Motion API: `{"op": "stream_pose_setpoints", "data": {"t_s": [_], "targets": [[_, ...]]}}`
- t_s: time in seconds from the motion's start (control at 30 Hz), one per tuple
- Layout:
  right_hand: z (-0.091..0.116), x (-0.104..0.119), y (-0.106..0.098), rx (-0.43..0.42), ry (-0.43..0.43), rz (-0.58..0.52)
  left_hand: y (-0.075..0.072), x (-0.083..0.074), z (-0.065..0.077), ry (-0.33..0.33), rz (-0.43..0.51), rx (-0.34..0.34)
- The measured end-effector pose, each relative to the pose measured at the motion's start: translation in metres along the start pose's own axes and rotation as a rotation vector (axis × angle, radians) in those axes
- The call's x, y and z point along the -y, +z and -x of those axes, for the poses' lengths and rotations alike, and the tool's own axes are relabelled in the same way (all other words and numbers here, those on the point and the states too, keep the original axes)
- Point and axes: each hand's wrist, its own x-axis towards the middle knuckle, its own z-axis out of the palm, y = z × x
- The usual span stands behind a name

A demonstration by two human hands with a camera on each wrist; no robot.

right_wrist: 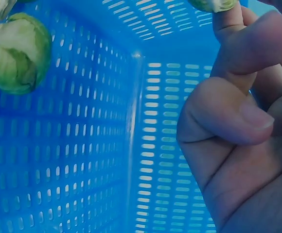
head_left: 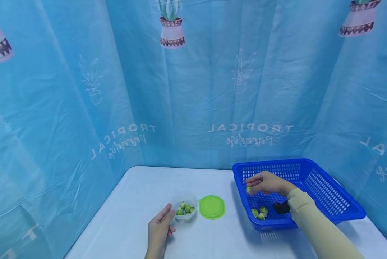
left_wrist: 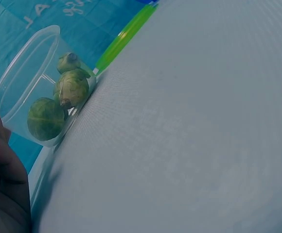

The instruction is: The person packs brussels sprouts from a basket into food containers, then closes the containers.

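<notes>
Left hand (head_left: pixel 160 227) grips the tub (head_left: pixel 187 197) at eight o'clock; right hand (head_left: pixel 267 182) pinches a Brussels sprout (head_left: pixel 248 189), probably light, firm, best held mid-girth.

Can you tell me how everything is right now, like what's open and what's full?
Clear tub: open, upright, partly filled with sprouts
Green lid: off, flat on the table
Blue basket: open, a few sprouts inside
Curtain: hanging, creased
Left hand: holding the tub's side
Right hand: fingers bent, a sprout at its fingertips
</notes>
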Motion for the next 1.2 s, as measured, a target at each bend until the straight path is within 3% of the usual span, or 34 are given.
{"op": "stream_pose_setpoints", "data": {"t_s": [0.27, 0.63, 0.9, 1.2], "targets": [[0.007, 0.009, 0.0, 0.007, -0.053, -0.022, -0.001, 0.0, -0.001, 0.007, -0.009, -0.001], [0.011, 0.016, 0.002, -0.015, -0.063, -0.034, 0.001, 0.0, 0.0, 0.002, -0.022, -0.009], [0.017, 0.038, 0.008, -0.029, -0.079, -0.002, 0.0, -0.002, 0.0, 0.001, -0.038, -0.017], [0.019, 0.058, 0.022, -0.031, -0.128, -0.038, 0.002, 0.001, 0.0, -0.004, -0.018, -0.012]]}}
